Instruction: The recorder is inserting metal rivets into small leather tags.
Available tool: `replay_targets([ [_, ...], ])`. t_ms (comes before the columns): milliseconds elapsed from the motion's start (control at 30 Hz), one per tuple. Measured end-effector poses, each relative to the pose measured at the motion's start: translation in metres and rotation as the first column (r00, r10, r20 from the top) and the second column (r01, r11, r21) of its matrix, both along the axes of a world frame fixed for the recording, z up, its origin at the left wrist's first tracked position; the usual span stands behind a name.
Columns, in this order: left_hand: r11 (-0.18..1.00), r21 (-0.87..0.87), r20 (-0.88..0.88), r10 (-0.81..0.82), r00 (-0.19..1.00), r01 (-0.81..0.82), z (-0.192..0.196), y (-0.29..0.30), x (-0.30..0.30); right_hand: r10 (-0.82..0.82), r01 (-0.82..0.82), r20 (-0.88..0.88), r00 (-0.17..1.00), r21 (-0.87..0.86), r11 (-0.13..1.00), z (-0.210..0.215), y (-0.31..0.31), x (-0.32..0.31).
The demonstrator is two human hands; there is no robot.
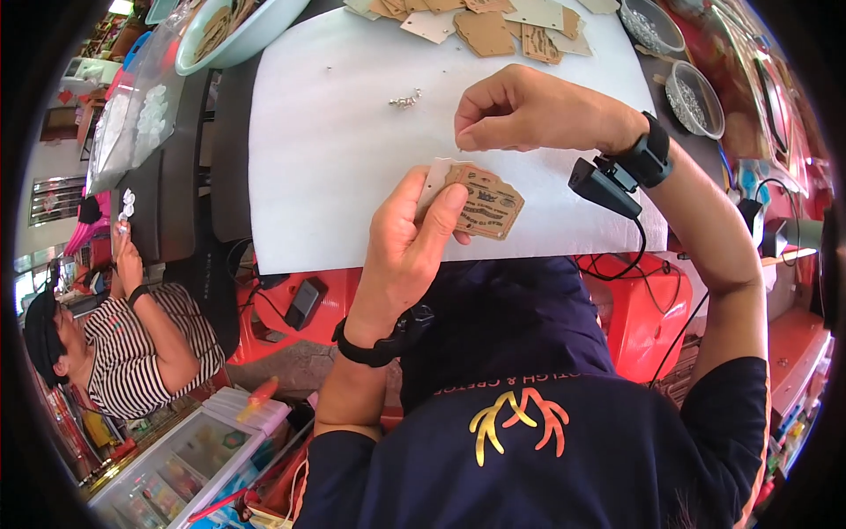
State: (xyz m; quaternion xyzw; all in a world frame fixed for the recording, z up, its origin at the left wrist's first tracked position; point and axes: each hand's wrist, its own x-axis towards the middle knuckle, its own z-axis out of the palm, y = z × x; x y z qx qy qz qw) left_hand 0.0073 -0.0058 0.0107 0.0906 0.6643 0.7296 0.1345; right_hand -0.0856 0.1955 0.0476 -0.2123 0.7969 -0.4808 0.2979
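Note:
My left hand (412, 231) grips a small stack of brown printed cardboard tags (485, 202) over the near edge of a white foam sheet (317, 150); the thumb lies across the tags. My right hand (520, 110) hovers just above them with fingertips pinched together; whether something tiny sits between them cannot be told. A small pile of metal pins (405, 100) lies on the sheet to the left of that hand. Both wrists wear black bands, and a small black device (604, 185) with a cable hangs from the right one.
More brown and white tags (493, 26) lie scattered at the sheet's far edge. Two clear bowls of small metal bits (694, 99) stand at the right, and a pale green bowl (233, 35) at the far left. A person in a striped shirt (141, 344) sits at the left.

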Motion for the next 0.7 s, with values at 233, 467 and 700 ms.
replay_targets([
  [233,0.986,-0.112,-0.027,-0.127,0.992,0.123,0.004,0.005,0.001,0.157,-0.086,0.301,0.941,-0.234,0.968,-0.004,0.016,0.003],
  [467,0.978,-0.107,-0.013,-0.180,0.984,0.177,0.010,0.009,0.002,0.232,-0.105,0.418,0.879,-0.305,0.947,-0.010,0.020,0.004],
  [700,0.982,-0.025,0.042,-0.184,0.982,0.185,0.013,0.008,0.001,0.234,-0.098,0.438,0.868,-0.312,0.945,-0.007,0.022,0.005],
])
